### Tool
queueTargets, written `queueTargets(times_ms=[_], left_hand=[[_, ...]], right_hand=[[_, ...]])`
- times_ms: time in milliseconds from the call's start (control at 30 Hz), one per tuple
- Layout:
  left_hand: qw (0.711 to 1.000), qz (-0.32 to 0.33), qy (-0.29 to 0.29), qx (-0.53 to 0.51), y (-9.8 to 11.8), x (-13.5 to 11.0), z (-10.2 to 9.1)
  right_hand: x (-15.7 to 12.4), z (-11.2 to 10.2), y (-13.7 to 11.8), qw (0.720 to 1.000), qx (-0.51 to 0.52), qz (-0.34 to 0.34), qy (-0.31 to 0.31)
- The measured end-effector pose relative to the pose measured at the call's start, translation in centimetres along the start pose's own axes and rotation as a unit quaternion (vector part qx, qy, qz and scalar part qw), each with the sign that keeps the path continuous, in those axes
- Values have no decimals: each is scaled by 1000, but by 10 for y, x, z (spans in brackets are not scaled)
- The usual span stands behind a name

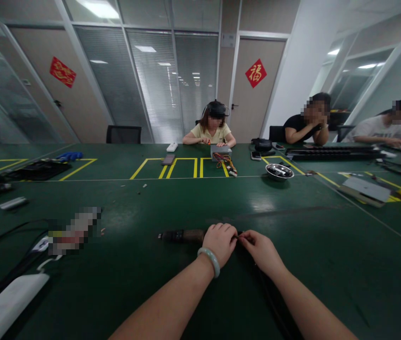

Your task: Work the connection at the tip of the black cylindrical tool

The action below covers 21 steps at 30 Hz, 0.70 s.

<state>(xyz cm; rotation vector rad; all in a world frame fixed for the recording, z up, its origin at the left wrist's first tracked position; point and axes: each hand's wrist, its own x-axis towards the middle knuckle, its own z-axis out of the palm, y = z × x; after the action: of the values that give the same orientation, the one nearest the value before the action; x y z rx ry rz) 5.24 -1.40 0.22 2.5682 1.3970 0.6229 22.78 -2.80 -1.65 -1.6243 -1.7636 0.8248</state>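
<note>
A dark cylindrical tool (186, 235) with a black ringed end lies across the green table in front of me. My left hand (221, 243), with a pale bracelet at the wrist, is wrapped over the tool's right part and hides it. Fingertips of my right hand (257, 248) are pinched together close beside my left thumb and forefinger. A small, thin dark piece shows between the two hands, too small to name. From below my hands a dark cable (269, 290) runs down toward the table's near edge.
A white power strip (12, 307), cables and a blurred-out phone-like object (76, 231) lie to the left. A metal bowl (279, 172) and a laptop (365, 190) are farther right. Opposite, a person (215, 127) handles a grey box with wires (221, 152); two other people sit at right.
</note>
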Motion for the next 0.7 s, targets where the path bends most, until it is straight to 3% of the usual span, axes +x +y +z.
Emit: queueTargets(times_ms=[433,700], left_hand=[[1000,-3,-11,9,0,0,-1],[1000,5,-14,24,0,0,0]], right_hand=[[-3,1,-5,1000,14,6,12],[-5,3,-11,998,-48,-6,38]])
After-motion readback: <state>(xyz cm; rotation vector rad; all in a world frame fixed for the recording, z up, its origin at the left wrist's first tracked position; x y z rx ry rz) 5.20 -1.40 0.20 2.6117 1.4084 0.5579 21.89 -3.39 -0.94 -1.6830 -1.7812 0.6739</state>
